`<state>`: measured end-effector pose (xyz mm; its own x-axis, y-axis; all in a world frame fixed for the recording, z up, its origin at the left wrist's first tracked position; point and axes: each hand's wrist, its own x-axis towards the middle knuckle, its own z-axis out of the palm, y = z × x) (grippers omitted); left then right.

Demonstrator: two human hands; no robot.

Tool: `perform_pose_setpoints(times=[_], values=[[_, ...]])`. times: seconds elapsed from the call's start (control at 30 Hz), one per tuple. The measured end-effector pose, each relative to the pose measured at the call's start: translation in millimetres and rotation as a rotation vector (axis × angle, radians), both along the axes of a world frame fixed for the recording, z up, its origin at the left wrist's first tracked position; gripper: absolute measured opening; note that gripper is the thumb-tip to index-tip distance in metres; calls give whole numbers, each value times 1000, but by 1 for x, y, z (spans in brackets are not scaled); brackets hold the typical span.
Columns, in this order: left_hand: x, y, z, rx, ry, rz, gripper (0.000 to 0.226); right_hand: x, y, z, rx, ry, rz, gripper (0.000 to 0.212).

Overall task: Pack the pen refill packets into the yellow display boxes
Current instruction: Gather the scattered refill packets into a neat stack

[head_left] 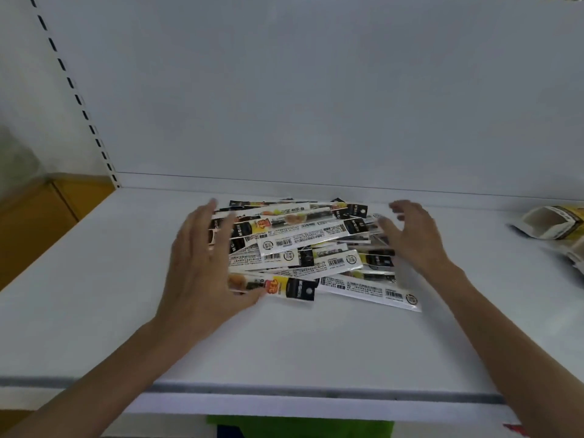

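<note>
Flanking a loose pile of pen refill packets (309, 248) on a white shelf (284, 343), two bare hands sit one at each side.

Left hand (202, 267): fingers straight and close together, palm turned toward the pile, thumb touching the end of the nearest packet. It grips nothing.

Right hand (414, 238): fingers spread and only slightly bent, at the pile's right edge, a bit blurred. Nothing held; can't tell whether the fingertips touch the packets.

Likely risks: the packets are slick plastic and lie criss-crossed, so squeezing the pile from both sides could make them slide over each other, buckle upward or fan out rather than square up. One long packet (369, 290) sticks out at the front right, approx. outside the right hand's reach, and may get left behind or pushed toward the shelf's front lip. The only yellow display box (550, 222) in view lies tipped over, well apart at the far right and partly cut off by the frame, so it would prob. need standing up before loading.

Packets: long, narrow, flat sleeves w/ white backs showing barcodes and small print, black ends, and yellow-orange fronts. Dozens, overlapping at mixed angles, mid-shelf near the white back panel (316, 90).
</note>
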<state>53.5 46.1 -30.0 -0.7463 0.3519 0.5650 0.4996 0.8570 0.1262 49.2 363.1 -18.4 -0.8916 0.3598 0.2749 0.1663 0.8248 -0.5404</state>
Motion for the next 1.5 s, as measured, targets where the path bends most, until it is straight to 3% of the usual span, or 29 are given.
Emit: perform_pose_setpoints(times=[0.2,0.27,0.37,0.47,0.57,0.63,0.7,0.77,0.87,0.93,1.03,1.1,1.27,1.37,1.5], values=[[-1,53,-11,-325,99,-350,61,-11,16,-9,66,-257,-19,35],[-11,58,-14,-380,64,-316,60,-12,23,-2,84,-224,-112,26],[-20,56,-15,-375,10,-290,63,-3,31,12,40,42,-270,22],[-27,57,-14,-291,2,-334,55,-2,17,30,93,316,-268,20],[-34,61,-12,-210,0,-325,47,-19,-4,40,120,441,-173,19],[-34,60,-10,-176,39,-292,48,-28,-25,34,183,379,34,21],[-27,57,-7,-82,84,-311,47,-33,-48,15,282,192,275,26],[-19,48,-3,58,112,-317,49,-31,-59,2,234,31,340,38],[-12,23,1,261,22,-95,72,-22,-43,0,55,102,104,48],[-16,1,5,496,-202,138,85,-20,-25,0,-164,103,-52,54],[-35,-19,2,764,-472,341,92,-26,-22,-4,-461,-38,-102,62],[-42,-11,-1,776,-523,334,92,-32,-36,-6,-494,-63,-78,61],[-47,28,-6,816,-512,273,81,-43,-75,-9,-503,-23,-59,30],[-54,35,-7,767,-526,282,90,-44,-75,-11,-512,-32,-44,44],[-69,19,7,896,-505,362,86,-39,-49,-1,-448,75,-170,58]])
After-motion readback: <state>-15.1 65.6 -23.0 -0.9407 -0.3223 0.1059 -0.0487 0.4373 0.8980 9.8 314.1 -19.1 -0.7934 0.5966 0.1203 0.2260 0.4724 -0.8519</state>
